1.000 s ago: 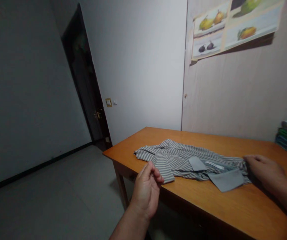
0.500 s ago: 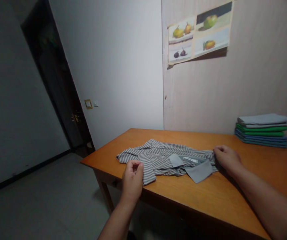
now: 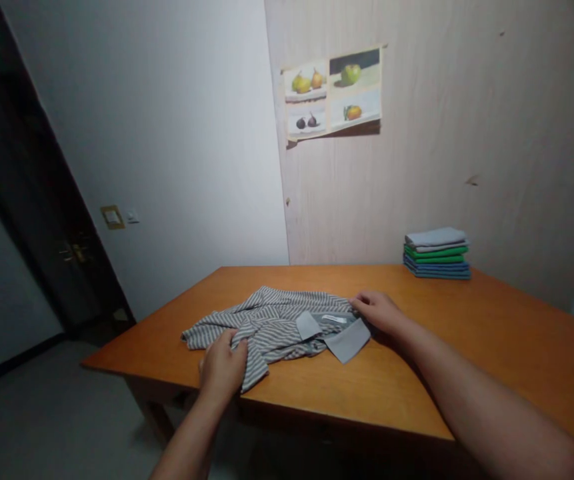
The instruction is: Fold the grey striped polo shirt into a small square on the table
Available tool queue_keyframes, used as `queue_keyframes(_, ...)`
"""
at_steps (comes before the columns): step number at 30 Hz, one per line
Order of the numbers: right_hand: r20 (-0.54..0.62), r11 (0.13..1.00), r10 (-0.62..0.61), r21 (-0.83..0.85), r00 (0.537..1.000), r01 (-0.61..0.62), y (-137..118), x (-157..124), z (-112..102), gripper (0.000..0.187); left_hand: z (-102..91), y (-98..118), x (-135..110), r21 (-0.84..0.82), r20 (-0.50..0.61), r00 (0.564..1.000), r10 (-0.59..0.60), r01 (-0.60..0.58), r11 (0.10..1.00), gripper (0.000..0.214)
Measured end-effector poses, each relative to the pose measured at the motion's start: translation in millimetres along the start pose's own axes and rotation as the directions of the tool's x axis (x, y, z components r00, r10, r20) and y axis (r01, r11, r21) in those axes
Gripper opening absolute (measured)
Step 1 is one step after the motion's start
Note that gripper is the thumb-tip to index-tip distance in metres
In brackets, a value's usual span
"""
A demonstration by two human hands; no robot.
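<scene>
A grey-and-white striped shirt (image 3: pixel 277 327) with a plain grey collar (image 3: pixel 349 343) lies crumpled on the table, its collar end to the right. At the near left, my left hand (image 3: pixel 223 365) is on a short sleeve, with striped cloth between thumb and fingers; part of its grip is hidden. My right hand (image 3: pixel 379 312) pinches the shirt's far right edge beside the collar. A small white label (image 3: pixel 334 319) shows inside the neck.
The wooden table (image 3: pixel 417 380) has its front edge just below the shirt. At the back right stands a stack of folded clothes (image 3: pixel 437 255) in grey, green and blue. Behind are a wall with a fruit picture (image 3: pixel 334 93) and, at left, a dark doorway (image 3: pixel 41 167).
The view has swung right, so everything sits further left in the picture. My left hand's thumb and fingers have parted slightly over the sleeve. My right hand stays at the collar end.
</scene>
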State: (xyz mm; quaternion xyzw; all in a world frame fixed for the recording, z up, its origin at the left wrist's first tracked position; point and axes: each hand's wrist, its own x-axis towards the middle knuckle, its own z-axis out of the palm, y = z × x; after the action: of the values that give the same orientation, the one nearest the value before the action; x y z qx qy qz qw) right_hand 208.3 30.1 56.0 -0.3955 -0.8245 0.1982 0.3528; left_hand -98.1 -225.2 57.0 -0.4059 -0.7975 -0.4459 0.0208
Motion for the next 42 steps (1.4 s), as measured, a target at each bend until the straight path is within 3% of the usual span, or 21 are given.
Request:
queue_keyframes(5, 0.242, 0.997, -0.006, 0.074, 0.97, -0.012, -3, -5, 1, 0.029, -7.4, 1, 10, -0.262, -0.057, 0.998, -0.039, 0.022, 0.965, 0.038)
queue_keyframes(11, 0.198, 0.971, 0.053, 0.217, 0.979, -0.096, -6, -3, 6, 0.011, -15.7, -2, 29, -0.393, -0.159, 0.977, -0.14, 0.068, 0.917, 0.038)
queue_keyframes(19, 0.088, 0.87, 0.185, 0.448, 0.979, -0.205, -20, -4, 7, 0.013, -23.4, -5, 36, -0.257, -0.256, 0.951, -0.173, 0.106, 0.961, 0.031)
queue_keyframes(22, 0.096, 0.822, 0.23, 0.514, 0.968, -0.246, -24, -6, 7, 0.015, -20.9, 10, 34, -0.073, -0.307, 0.952, -0.015, -0.007, 0.997, 0.032)
queue_keyframes(25, 0.129, 0.773, 0.25, 0.57, 0.96, -0.278, -28, -8, 5, 0.016, -11.3, 32, 32, 0.065, -0.187, 0.947, 0.261, -0.253, 0.965, 0.033)
queue_keyframes(28, 0.148, 0.734, 0.25, 0.615, 0.957, -0.287, -31, -9, 2, 0.017, 4.9, 48, 35, 0.039, 0.036, 0.921, 0.389, -0.39, 0.92, 0.035)
queue_keyframes(33, 0.189, 0.665, 0.257, 0.676, 0.948, -0.316, -34, -10, -3, 0.027, 29.8, 53, 53, 0.084, 0.245, 0.871, 0.426, -0.456, 0.886, 0.03)
queue_keyframes(39, 0.446, 0.481, 0.171, 0.74, 0.879, -0.469, -36, -17, -19, 0.029, 38.9, 46, 74, 0.218, 0.378, 0.857, 0.351, -0.451, 0.865, 0.028)
queue_keyframes(42, 0.534, 0.444, 0.1, 0.731, 0.839, -0.518, -33, -19, -27, 0.049, 35.3, 43, 79, 0.253, 0.408, 0.858, 0.312, -0.435, 0.864, 0.029)
